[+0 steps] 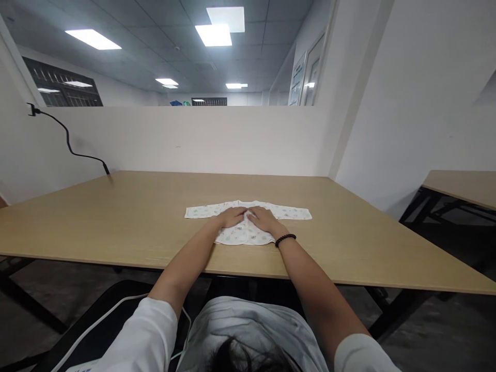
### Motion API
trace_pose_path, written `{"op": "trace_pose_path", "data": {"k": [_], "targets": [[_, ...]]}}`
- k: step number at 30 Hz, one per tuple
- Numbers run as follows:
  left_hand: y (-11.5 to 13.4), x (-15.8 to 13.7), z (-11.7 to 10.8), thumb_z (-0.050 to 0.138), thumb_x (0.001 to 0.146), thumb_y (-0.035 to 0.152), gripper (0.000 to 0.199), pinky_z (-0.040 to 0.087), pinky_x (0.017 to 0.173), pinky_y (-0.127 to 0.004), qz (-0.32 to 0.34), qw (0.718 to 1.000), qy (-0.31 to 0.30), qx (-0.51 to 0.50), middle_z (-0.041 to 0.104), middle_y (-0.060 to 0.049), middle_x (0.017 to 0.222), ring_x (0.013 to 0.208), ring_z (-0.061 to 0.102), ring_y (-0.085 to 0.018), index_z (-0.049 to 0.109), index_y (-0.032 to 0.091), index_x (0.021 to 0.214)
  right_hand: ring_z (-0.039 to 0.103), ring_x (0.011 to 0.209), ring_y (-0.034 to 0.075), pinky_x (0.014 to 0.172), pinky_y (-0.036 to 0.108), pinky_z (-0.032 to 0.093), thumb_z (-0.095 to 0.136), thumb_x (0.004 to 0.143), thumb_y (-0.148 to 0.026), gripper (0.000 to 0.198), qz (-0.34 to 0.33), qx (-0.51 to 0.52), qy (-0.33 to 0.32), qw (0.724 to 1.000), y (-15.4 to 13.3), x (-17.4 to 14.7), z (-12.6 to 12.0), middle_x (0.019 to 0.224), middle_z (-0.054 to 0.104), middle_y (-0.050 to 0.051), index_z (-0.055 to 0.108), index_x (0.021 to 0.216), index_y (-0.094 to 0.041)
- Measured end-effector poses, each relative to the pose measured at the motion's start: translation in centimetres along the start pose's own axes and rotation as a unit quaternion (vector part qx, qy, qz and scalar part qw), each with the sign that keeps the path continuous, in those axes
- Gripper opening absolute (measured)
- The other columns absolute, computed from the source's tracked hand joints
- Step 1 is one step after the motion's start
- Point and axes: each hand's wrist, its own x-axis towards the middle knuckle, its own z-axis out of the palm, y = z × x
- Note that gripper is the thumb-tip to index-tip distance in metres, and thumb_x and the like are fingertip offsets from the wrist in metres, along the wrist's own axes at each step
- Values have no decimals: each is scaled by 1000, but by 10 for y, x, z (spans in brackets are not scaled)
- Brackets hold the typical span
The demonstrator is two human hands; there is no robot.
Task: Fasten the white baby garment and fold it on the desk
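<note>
A: How are the hands set?

B: Palms down, with no pinch that I can see. The left hand (pixel 232 217) and the right hand (pixel 262 218) lie flat, fingers outstretched, nearly meeting over the middle of a small white long-sleeved cloth garment with a faint scattered print (pixel 242 236).

A: And around them?

B: A dark beaded bracelet (pixel 285 239) circles the right wrist. With the garment as the clock's centre, one sleeve points to nine, the other to three, and the hem faces the person at six. It all rests on a light wood-coloured tabletop (pixel 135 222), near the six o'clock edge. A thin black gooseneck holder (pixel 67 137) stands towards ten.

A: How far along?

B: Spreading looks mostly done, I'd judge: sleeves extended, body flat, no clear fold. Perhaps some smoothing under the palms is left.

A: What can't you make out?

B: The cloth beneath the hands, and whether the line down the front is a seam or an opening. The print is too small to read. At two o'clock, a second wood-topped table (pixel 465 186) is cut off.
</note>
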Motion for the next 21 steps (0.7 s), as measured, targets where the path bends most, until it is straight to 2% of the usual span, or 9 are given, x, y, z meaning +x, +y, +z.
{"op": "trace_pose_path", "data": {"k": [3, 8, 15, 19, 21], "targets": [[2, 0, 3, 37, 94, 26, 55, 31, 118, -35, -5, 1000, 10, 27, 48, -8, 152, 140, 43, -24, 44, 15, 147, 40, 136, 29, 111, 50, 27, 33, 102, -50, 52, 26, -22, -40, 999, -6, 2, 7, 146, 49, 12, 49, 143, -23], [0, -1, 3, 36, 95, 29, 56, 28, 119, -36, -29, 998, 4, 47, 43, -13, 154, 143, 37, -26, 44, 11, 147, 38, 137, 31, 111, 51, 25, 30, 101, -54, 55, 40, -41, -53, 997, -4, 2, 6, 150, 45, 12, 47, 146, -27], [-2, 1, 5, 33, 96, 32, 57, 21, 121, -37, -45, 998, -23, 44, 38, -12, 158, 148, 29, -25, 42, 11, 149, 37, 135, 34, 111, 52, 24, 29, 98, -63, 63, 66, -64, -71, 993, -8, 5, 6, 150, 43, 11, 41, 150, -32], [-6, 0, 4, 39, 94, 34, 58, 22, 121, -37, -36, 999, -9, 24, 38, -9, 158, 147, 30, -26, 41, 17, 150, 39, 134, 32, 109, 49, 27, 29, 99, -61, 63, 77, -47, -47, 995, -6, 6, 6, 147, 47, 13, 44, 148, -26], [-12, -2, 0, 42, 94, 38, 60, 23, 121, -38, -53, 998, 22, 15, 38, -9, 158, 147, 31, -27, 40, 19, 151, 40, 133, 31, 108, 48, 29, 26, 102, -51, 56, 102, -45, 4, 994, 1, 4, 3, 145, 48, 15, 48, 145, -22]]}}
